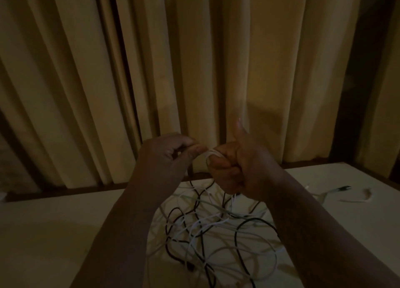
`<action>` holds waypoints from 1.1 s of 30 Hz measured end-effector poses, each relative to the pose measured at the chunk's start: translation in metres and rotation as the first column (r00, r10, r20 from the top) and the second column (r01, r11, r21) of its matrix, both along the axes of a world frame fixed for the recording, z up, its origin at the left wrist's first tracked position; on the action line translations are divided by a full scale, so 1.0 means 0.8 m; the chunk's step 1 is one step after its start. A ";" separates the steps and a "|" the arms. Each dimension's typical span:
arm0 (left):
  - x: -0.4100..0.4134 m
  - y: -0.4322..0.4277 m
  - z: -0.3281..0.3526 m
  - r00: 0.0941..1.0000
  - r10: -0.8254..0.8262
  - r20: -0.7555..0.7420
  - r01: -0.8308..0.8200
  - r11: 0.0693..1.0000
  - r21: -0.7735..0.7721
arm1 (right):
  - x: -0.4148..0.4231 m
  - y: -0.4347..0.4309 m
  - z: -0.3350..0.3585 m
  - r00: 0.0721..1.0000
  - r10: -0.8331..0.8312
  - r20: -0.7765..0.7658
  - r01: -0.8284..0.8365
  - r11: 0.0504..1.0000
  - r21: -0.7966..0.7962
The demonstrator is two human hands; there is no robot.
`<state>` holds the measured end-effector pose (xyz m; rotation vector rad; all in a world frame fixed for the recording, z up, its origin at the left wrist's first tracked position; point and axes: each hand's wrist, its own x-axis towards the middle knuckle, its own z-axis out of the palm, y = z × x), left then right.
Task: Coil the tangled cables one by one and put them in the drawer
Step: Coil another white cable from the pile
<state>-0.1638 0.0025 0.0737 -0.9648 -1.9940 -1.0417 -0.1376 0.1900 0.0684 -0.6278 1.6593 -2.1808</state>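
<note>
A tangle of black and white cables (207,233) lies on the pale table (54,233) below my hands. My right hand (236,166) is a fist with the thumb up, and turns of a white cable (213,152) are wrapped around its fingers. My left hand (171,153) pinches that same white cable between thumb and fingers, close to the right fist. Strands of the white cable hang from my right hand down into the tangle. The drawer is out of sight.
Beige curtains (194,60) hang right behind the table's far edge. A short white cable with a dark plug (344,188) lies at the right side of the table. The room is dim.
</note>
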 end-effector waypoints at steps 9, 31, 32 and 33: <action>-0.008 0.036 -0.030 0.828 -0.357 0.432 0.241 0.923 0.300 | 0.001 -0.007 0.003 0.988 0.146 -0.057 -0.153 0.827 -0.541; 0.019 0.013 0.001 0.932 0.115 0.343 0.019 0.932 -0.363 | -0.040 0.019 -0.031 0.618 -0.619 -0.484 0.781 0.551 0.293; 0.019 0.009 0.003 0.948 0.120 0.295 -0.006 0.932 -0.363 | -0.036 0.016 -0.037 0.654 -0.549 -0.520 0.747 0.578 0.329; 0.017 0.006 0.004 0.960 0.125 0.251 -0.027 0.933 -0.359 | -0.034 0.014 -0.043 0.708 -0.492 -0.506 0.691 0.630 0.354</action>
